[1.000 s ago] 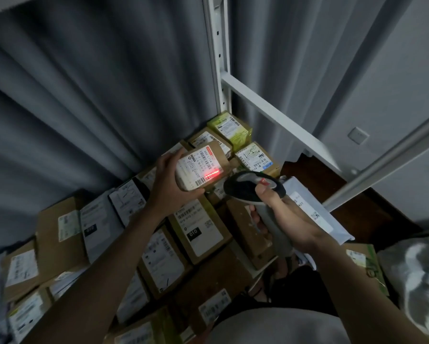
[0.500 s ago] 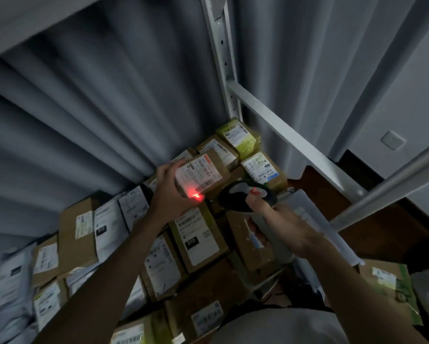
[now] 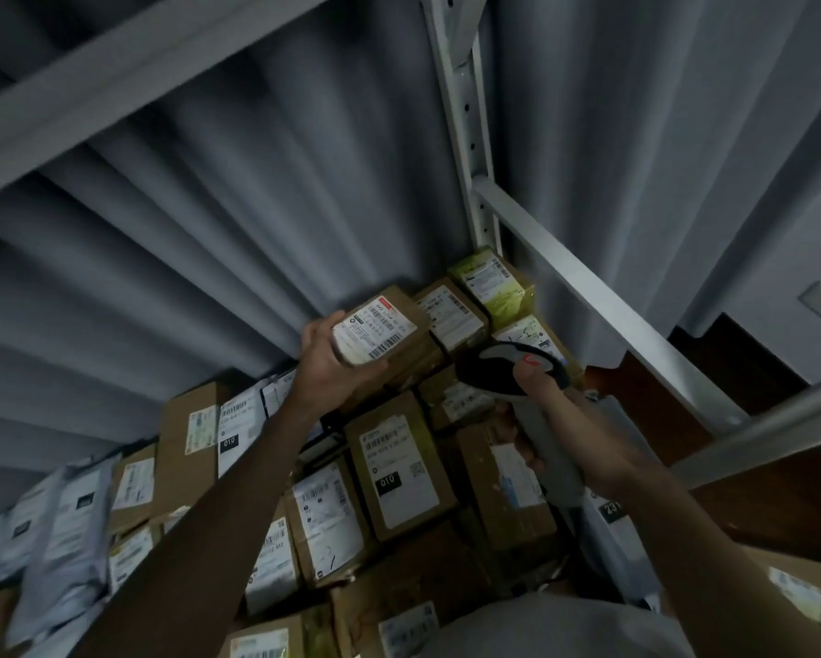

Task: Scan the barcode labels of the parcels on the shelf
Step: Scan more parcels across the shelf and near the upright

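Note:
My left hand (image 3: 325,368) grips a small brown parcel (image 3: 384,332) by its near end, its white barcode label facing up. The parcel sits at the back of the shelf, on top of other boxes. My right hand (image 3: 548,415) holds a grey and black barcode scanner (image 3: 508,368) by its handle, its head just right of the held parcel and pointing at it. No red light shows on the label. Many brown parcels with white labels fill the shelf, among them one marked 010 (image 3: 399,463).
A white shelf upright (image 3: 465,121) and a diagonal rail (image 3: 603,296) stand to the right. A grey curtain hangs behind. A green box (image 3: 496,284) sits at the back corner. Grey plastic mailers (image 3: 62,529) lie at the left. A crossbar (image 3: 114,87) runs overhead.
The red scan light on the held parcel's label has gone out. My left hand has moved the parcel back and down towards the stack. The view has tilted upward.

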